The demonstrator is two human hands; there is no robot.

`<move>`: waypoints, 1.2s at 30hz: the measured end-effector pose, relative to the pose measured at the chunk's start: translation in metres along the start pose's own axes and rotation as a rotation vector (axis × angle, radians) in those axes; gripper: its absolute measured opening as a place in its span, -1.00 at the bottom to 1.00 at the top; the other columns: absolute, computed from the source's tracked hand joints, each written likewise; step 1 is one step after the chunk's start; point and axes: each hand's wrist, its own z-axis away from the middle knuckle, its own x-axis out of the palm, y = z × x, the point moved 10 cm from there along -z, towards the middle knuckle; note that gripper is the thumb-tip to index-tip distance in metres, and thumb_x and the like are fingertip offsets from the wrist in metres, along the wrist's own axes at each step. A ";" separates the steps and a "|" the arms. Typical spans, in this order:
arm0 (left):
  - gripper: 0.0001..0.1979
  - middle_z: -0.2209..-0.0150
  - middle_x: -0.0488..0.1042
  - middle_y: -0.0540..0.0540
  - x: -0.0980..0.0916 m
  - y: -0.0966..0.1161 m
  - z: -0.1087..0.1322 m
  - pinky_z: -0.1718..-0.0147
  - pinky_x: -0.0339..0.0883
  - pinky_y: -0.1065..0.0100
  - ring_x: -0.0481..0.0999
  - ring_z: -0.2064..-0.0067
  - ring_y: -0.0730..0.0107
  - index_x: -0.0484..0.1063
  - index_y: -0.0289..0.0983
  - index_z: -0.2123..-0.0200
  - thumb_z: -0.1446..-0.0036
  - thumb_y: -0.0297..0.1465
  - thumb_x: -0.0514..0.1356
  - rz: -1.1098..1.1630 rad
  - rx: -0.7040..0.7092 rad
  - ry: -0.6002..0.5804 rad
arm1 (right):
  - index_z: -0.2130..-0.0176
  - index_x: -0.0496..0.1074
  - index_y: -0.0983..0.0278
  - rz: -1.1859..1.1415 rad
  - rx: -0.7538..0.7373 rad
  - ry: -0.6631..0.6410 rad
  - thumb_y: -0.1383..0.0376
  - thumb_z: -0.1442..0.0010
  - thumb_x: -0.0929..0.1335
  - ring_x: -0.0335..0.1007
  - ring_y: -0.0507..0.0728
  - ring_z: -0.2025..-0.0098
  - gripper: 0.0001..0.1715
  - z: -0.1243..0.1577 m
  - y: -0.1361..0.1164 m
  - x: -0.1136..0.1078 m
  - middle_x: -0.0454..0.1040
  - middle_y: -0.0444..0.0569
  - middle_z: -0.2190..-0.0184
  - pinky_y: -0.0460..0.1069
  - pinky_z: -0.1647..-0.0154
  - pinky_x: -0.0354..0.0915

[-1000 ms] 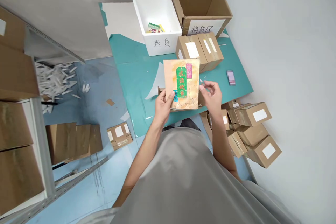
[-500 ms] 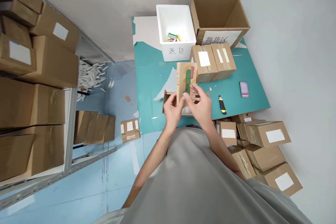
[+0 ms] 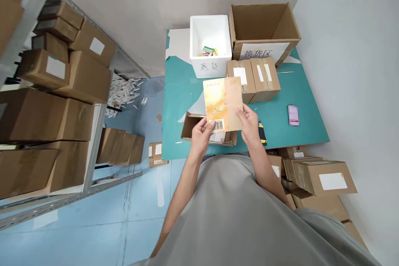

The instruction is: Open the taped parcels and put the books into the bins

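Note:
A book (image 3: 223, 102) with an orange-yellow cover is held up between both hands, its barcode side facing me. My left hand (image 3: 201, 135) is closed on its lower left corner, thumb beside the barcode. At the lower right edge, my right hand (image 3: 248, 124) pinches the book, thumb on the tan part of the cover. Below and behind the book is an open cardboard box (image 3: 188, 128) on the green table (image 3: 176, 91); pale contents show inside, partly hidden. A black and yellow utility knife (image 3: 262, 135) lies just right of my right hand.
Behind stand a white foam box (image 3: 210, 64) with small colourful packets (image 3: 208, 51) and a big open carton (image 3: 264, 50). Two taped boxes (image 3: 264, 81) sit before them; a phone-like object (image 3: 293, 115) lies at right. Shelves of cartons (image 3: 90, 77) rise left; more cartons (image 3: 332, 181) are stacked right.
The book has turned from a side with a green and red title to its barcode side and is now squarer to me. My right hand has shifted to its right edge. The view has shifted.

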 end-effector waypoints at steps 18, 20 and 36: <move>-0.56 -0.37 0.60 -0.24 0.089 0.065 0.016 -0.46 0.43 -0.08 0.59 -0.41 -0.07 0.69 -0.11 -0.25 -0.42 -0.09 0.41 -0.782 0.625 -0.070 | -0.04 0.68 0.16 0.200 -0.155 0.003 -0.32 -0.41 0.43 0.74 0.27 0.00 -0.32 -0.016 -0.031 -0.010 0.77 -0.02 0.09 0.12 -0.06 0.68; -0.48 -0.42 0.54 -0.30 0.067 0.071 0.008 -0.48 0.39 -0.12 0.52 -0.47 -0.10 0.64 -0.14 -0.30 -0.41 -0.03 0.42 -0.708 0.594 0.101 | -0.05 0.67 0.16 0.138 -0.129 -0.002 -0.35 -0.36 0.46 0.74 0.31 -0.04 -0.29 -0.024 -0.032 -0.022 0.78 -0.01 0.04 0.16 -0.07 0.69; -0.42 -0.06 0.78 -0.21 0.037 0.033 -0.024 -0.13 0.68 0.06 0.79 -0.11 -0.04 0.73 -0.24 -0.12 -0.20 0.01 0.56 -0.236 0.256 0.241 | -0.37 0.54 0.08 0.339 -0.168 0.065 -0.36 -0.35 0.46 0.43 0.36 -0.51 -0.12 -0.031 -0.027 -0.048 0.50 0.15 -0.47 0.37 -0.55 0.37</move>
